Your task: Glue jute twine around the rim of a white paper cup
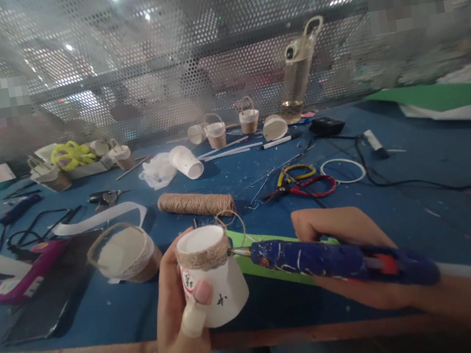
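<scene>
My left hand point(180, 308) is wrapped round an upside-down white paper cup point(213, 277), thumb pressed on its side. A band of brown twine is wound round the cup's top rim. My right hand point(344, 254) grips a blue glue gun point(341, 261), and its metal nozzle touches the twine band on the cup's right side. A loose strand of twine point(230, 218) loops up from the cup toward a twine spool point(195, 203) lying behind it on the blue table point(441, 193).
A twine-wrapped cup with a handle point(125, 253) sits left of my hand. Scissors and pliers point(303, 184), a white ring point(343, 170), more small cup baskets point(232, 125), a water bottle point(299, 72), black cables and a green paper strip point(266, 266) lie around. Perforated metal mesh backs the table.
</scene>
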`<state>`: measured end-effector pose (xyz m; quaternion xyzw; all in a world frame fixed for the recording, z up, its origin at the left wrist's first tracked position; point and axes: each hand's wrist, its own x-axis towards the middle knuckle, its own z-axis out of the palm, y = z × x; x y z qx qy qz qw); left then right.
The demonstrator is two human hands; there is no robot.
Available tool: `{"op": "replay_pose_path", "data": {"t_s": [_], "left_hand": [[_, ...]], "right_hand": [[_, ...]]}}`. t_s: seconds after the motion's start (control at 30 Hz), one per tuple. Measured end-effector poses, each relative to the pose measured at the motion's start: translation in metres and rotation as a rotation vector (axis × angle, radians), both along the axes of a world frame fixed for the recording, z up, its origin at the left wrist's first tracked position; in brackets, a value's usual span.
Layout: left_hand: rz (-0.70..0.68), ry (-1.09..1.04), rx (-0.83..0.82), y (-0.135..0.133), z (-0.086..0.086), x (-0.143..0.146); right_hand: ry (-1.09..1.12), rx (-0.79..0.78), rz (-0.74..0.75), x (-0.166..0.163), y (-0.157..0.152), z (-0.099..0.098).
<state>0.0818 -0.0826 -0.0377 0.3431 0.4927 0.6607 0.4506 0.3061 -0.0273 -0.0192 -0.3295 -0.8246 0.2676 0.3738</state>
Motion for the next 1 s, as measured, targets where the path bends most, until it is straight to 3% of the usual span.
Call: {"op": "replay_pose_path", "data": {"t_s": [0.23,0.6,1.0], "left_hand": [[-0.02,-0.015,0.01,-0.0013,0.0,-0.0018],[0.067,0.074,0.019,-0.0004,-0.005,0.0041],[0.021,-0.087,-0.011,-0.0004,-0.0003,-0.0013]], "right_hand": [[0.0,0.012,0.018,0.0016,0.0027,-0.0018],[-0.052,0.053,-0.003,0.0002,-0.0038,0.0028],[-0.005,-0.012,0.019,0.0017,0.0007,-0.0016]]}}
